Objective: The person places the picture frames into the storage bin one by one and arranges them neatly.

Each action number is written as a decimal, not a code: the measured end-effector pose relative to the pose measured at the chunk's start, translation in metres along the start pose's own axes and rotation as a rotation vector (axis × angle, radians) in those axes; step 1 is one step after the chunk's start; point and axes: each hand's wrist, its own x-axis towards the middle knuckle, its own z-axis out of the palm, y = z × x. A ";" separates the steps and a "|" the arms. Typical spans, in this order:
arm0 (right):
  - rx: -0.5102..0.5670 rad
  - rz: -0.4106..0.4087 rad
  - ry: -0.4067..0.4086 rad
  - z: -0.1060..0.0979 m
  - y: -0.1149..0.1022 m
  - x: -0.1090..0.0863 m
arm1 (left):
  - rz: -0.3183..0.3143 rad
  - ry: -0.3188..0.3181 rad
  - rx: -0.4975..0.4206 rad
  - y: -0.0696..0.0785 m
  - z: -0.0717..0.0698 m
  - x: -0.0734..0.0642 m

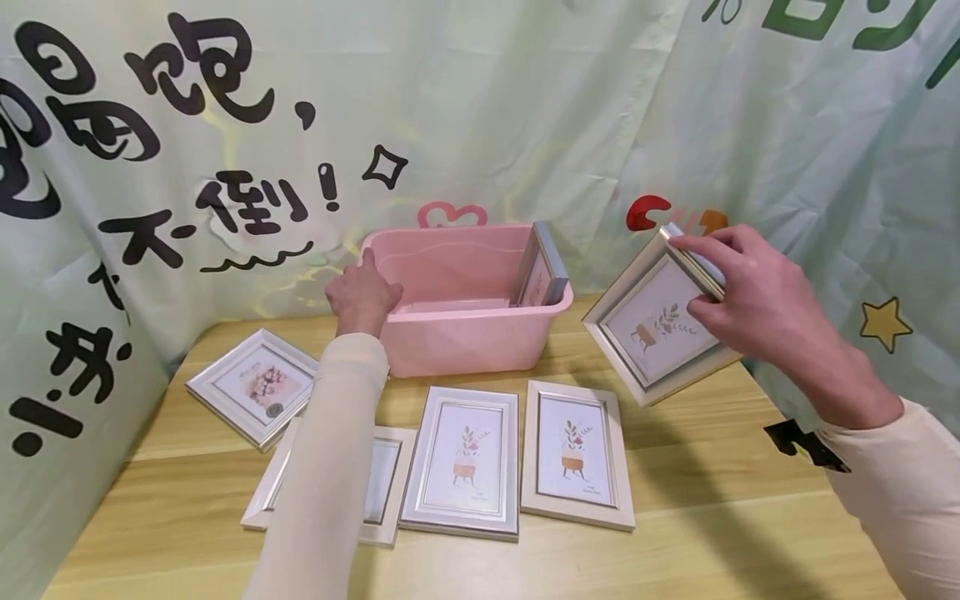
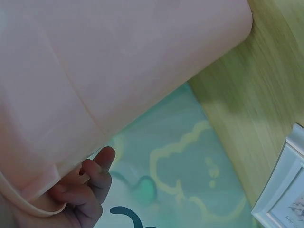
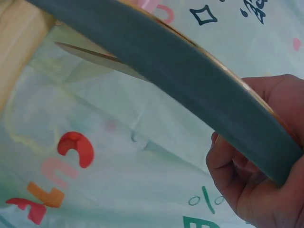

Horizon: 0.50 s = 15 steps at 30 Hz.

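My left hand (image 1: 363,293) grips the left end of a pink plastic bin (image 1: 465,343); in the left wrist view its fingers (image 2: 90,183) curl under the rim. At the right, my right hand (image 1: 772,312) pinches a picture frame (image 1: 615,350) by its upper right corner. This frame is tilted above the table, its potted-plant print facing me. From the right wrist camera, the frame's bluish-grey side edge (image 3: 190,90) runs between thumb and fingers, with a thin stand flap behind it. Another picture frame (image 1: 551,262) stands upright inside the bin at its right end.
On the wooden table (image 1: 697,517) lie a silver frame (image 1: 461,521) and a cream frame (image 1: 622,492) before the bin. Another frame (image 1: 386,533) is partly covered by the left sleeve. A flower-print frame (image 1: 225,400) lies far left. A printed cloth (image 1: 525,108) hangs behind.
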 end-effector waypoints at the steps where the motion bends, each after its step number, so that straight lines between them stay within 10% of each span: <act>1: 0.006 0.016 0.003 -0.002 -0.001 0.001 | -0.002 -0.004 -0.001 0.000 0.000 -0.001; 15: 0.100 0.065 0.225 -0.026 -0.016 0.016 | -0.012 -0.002 -0.002 0.001 0.000 -0.002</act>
